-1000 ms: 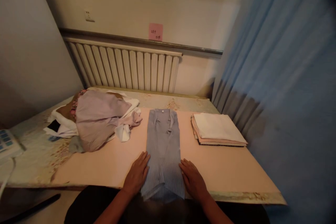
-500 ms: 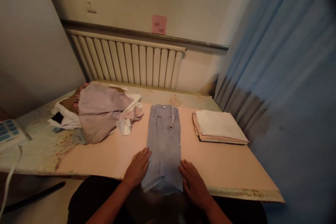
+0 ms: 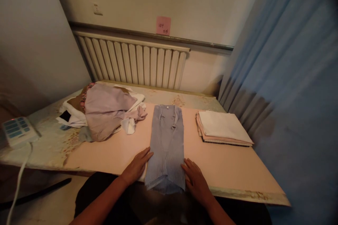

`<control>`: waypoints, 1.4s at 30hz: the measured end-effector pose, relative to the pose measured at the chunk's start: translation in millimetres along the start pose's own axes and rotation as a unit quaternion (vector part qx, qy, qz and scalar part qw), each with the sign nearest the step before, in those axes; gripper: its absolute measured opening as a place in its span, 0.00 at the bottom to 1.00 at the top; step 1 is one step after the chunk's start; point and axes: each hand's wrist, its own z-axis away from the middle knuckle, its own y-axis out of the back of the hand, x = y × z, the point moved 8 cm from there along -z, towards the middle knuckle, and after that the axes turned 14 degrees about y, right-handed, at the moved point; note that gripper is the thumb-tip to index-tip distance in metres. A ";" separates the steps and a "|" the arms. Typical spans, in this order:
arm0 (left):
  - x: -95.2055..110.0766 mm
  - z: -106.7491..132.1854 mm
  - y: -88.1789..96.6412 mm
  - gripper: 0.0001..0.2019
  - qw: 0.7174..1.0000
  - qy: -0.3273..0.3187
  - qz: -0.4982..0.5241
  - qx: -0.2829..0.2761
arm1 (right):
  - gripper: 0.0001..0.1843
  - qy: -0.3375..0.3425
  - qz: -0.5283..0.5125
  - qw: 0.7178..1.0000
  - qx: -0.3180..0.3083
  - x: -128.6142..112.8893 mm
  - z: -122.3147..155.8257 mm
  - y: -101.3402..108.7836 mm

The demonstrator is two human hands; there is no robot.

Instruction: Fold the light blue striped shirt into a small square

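Note:
A blue-grey ribbed cardigan point(image 3: 167, 144) lies flat in a long narrow shape on the pink cloth point(image 3: 113, 158), its collar end away from me. The near hem hangs slightly over the table's front edge. My left hand point(image 3: 137, 165) rests with outstretched fingers at the cardigan's lower left side. On the opposite side, my right hand point(image 3: 195, 177) lies with its fingers extended along the lower right edge. Neither hand grips the fabric.
A loose heap of clothes point(image 3: 108, 109) lies at the left, a folded stack of cloths point(image 3: 224, 128) at the right. A white power strip point(image 3: 19, 132) with a cord sits at the far left. Behind stands a radiator point(image 3: 137, 61); a blue curtain point(image 3: 280, 95) hangs at the right.
The view has shifted slightly, bringing more of the power strip into sight. My left hand has slid a little left, its palm farther from the cardigan. The cardigan lies as before.

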 end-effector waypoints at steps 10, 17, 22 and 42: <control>10.9 -14.3 12.5 0.22 0.997 -0.012 -0.052 -0.063 | 0.31 0.059 0.050 0.996 0.031 -1.5 -14.5 -1.4; 9.0 -18.9 7.2 0.21 0.997 0.000 -0.046 -0.057 | 0.32 0.052 0.057 0.996 0.048 1.8 -23.8 -1.3; 11.2 -9.1 14.8 0.19 0.998 0.037 -0.019 0.047 | 0.29 0.041 0.049 0.996 0.069 3.4 -22.2 -0.6; 83.2 45.5 0.1 0.23 0.997 0.056 -0.058 0.010 | 0.27 0.029 0.036 0.997 0.053 6.7 -21.7 -4.2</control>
